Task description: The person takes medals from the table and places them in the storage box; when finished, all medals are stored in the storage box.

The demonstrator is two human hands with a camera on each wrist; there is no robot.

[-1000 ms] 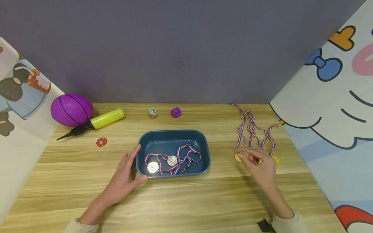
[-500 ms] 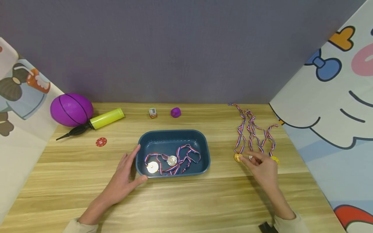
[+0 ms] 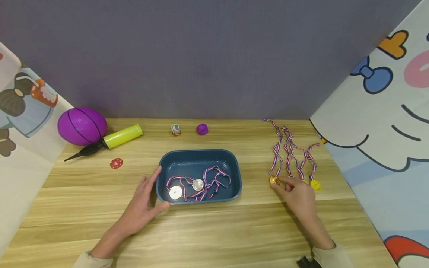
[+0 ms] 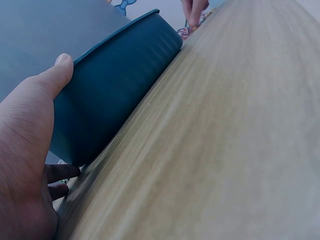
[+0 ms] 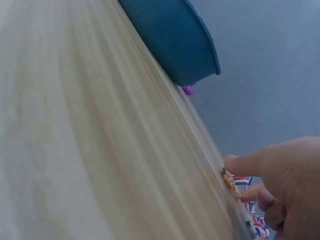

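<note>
**Gold medal pick-up under way beside the tray**

On the wooden table, the right hand sits at about 3 o'clock from the blue tray, thumb and forefinger closing on the gold medal; whether the pinch is complete cannot be told. The medal lies flat on the wood, its striped ribbon trailing toward 12 o'clock beside a second gold medal. The left hand rests relaxed and open against the tray's 9 o'clock wall, steadying it.

Judged step: grasping the next medal. The next move likely calls for lifting a thin, flat disc off a smooth surface and letting the limp ribbon follow without snagging its neighbours.

Materials: tray smooth rounded plastic; two shiny silver medals inside, ribbons tangled.
</note>
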